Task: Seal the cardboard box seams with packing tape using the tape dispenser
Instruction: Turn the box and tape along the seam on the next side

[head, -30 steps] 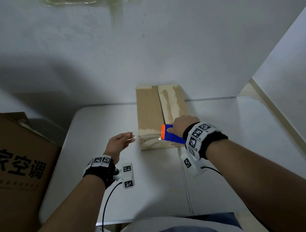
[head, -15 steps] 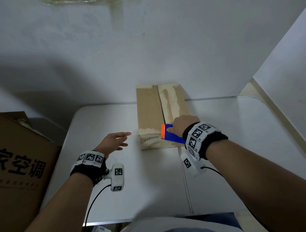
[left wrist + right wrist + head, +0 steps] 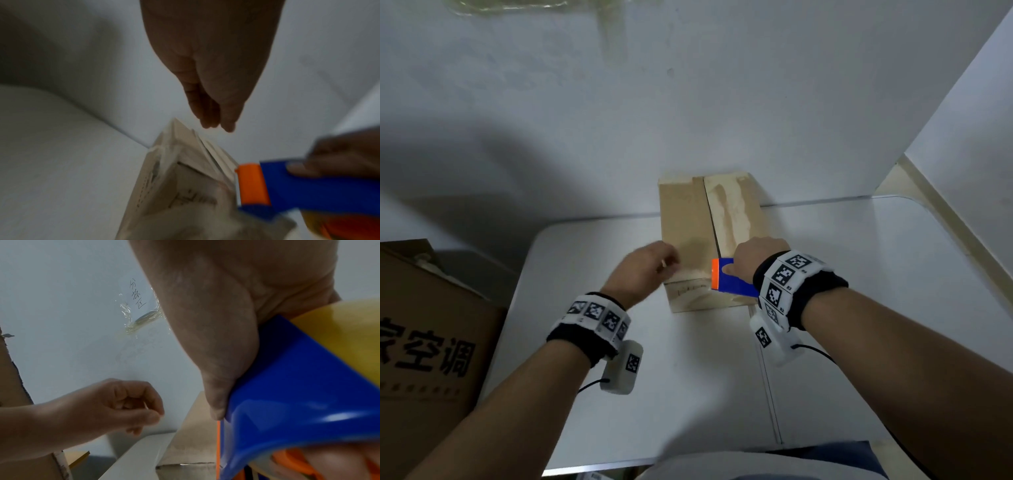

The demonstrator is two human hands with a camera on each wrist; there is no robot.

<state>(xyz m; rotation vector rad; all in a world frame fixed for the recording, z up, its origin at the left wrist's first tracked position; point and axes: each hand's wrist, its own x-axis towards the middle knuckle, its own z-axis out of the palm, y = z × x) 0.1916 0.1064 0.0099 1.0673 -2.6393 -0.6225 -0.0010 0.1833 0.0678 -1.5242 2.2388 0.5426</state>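
Observation:
A narrow cardboard box point(image 3: 688, 222) lies lengthwise on the white table point(image 3: 688, 394), its centre seam running away from me. My right hand point(image 3: 753, 260) grips the blue tape dispenser point(image 3: 732, 281), whose orange front edge sits at the box's near end by the seam. The right wrist view shows the dispenser point(image 3: 298, 386) with its yellowish tape roll point(image 3: 349, 331). My left hand point(image 3: 643, 270), blurred, hovers at the box's near left corner. From the right wrist, the left hand point(image 3: 115, 405) shows loosely curled fingers, thumb near forefinger, and nothing plainly held.
A big brown carton point(image 3: 431, 335) with printed characters stands off the table's left side. A white wall rises right behind the box, and a slanted white panel point(image 3: 962, 137) closes the right side. A seam crosses the table near my right wrist.
My left hand swung out to the left with fingers spread, then came back up to the box's near left corner. The right hand and dispenser stayed in place.

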